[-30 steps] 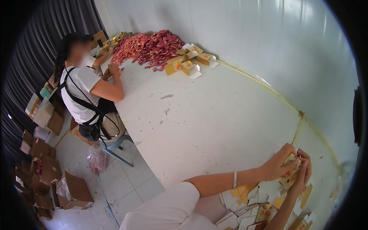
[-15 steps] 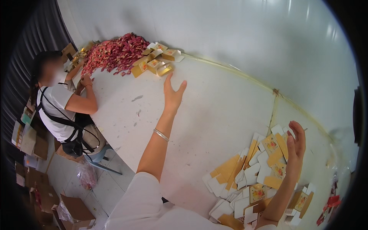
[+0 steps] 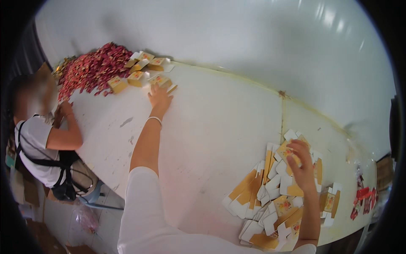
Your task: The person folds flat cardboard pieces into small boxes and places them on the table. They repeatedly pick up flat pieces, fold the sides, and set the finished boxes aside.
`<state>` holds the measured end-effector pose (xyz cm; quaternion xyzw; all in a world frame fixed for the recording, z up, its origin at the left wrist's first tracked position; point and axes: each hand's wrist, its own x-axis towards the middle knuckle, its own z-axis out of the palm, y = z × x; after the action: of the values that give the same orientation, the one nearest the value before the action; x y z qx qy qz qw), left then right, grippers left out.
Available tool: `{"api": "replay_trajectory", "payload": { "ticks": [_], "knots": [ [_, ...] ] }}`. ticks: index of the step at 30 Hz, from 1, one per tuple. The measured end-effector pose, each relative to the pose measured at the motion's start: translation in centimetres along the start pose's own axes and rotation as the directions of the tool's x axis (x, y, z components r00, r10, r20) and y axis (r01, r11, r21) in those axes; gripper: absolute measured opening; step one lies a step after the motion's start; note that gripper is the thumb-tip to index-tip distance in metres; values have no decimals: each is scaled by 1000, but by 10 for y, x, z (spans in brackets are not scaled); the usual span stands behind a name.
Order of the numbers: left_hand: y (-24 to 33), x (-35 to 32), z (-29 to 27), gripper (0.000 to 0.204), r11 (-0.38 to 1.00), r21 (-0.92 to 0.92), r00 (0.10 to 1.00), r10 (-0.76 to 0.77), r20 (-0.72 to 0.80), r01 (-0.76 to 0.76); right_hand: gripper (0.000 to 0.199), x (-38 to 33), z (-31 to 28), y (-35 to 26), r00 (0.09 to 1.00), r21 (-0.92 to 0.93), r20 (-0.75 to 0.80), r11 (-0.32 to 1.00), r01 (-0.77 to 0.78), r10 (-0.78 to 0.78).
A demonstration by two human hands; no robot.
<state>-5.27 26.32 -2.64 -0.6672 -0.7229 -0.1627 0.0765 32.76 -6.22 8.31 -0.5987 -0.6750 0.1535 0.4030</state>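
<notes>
My left hand (image 3: 160, 100) reaches out over the far side of the white table. Its fingers are spread against the near side of a gold folded box (image 3: 160, 80) with a floral print, touching it without wrapping round it. More gold boxes (image 3: 136, 78) stand beside it, some with white flaps raised. My right hand (image 3: 302, 167) hovers, fingers loosely curved and apart, over a heap of flat gold-and-white cartons (image 3: 270, 186). Nothing shows between its fingers.
A large pile of small red packets (image 3: 95, 67) lies at the far left, beside a seated person (image 3: 46, 144) working there. One partly folded carton (image 3: 329, 203) sits right of the heap. Red wrappers (image 3: 363, 194) lie at the right edge. A pale wall (image 3: 237, 38) bounds the table.
My left hand has come up against the gold box, which now lies flatter beside the others. My right hand has lowered over the carton heap. The whole view has shifted.
</notes>
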Motion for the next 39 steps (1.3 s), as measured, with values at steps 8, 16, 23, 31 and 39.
{"api": "replay_trajectory", "payload": {
  "ticks": [8, 16, 23, 31, 39],
  "knots": [
    [82, -47, -43, 7, 690, -526, 827, 195, -527, -497, 49, 6, 31, 14, 970, 393, 100, 887, -243, 222],
    [175, -207, -154, 5, -211, -977, 845, 527, -87, 31, 80, 31, 62, -26, 937, 69, -155, 943, 325, -312],
    [214, -229, -178, 52, -97, -937, 760, 561, -329, -334, 40, 20, 36, -3, 915, 720, -334, 688, 93, 226],
    [233, -233, -174, 88, 97, -938, 708, 683, -180, -332, 40, 12, 6, -13, 934, 916, -171, 399, 34, 313],
    [218, -231, -165, 57, -69, -998, 606, 793, -61, -11, 37, 11, -5, -13, 973, 951, -21, 304, -52, 230]
  ]
}}
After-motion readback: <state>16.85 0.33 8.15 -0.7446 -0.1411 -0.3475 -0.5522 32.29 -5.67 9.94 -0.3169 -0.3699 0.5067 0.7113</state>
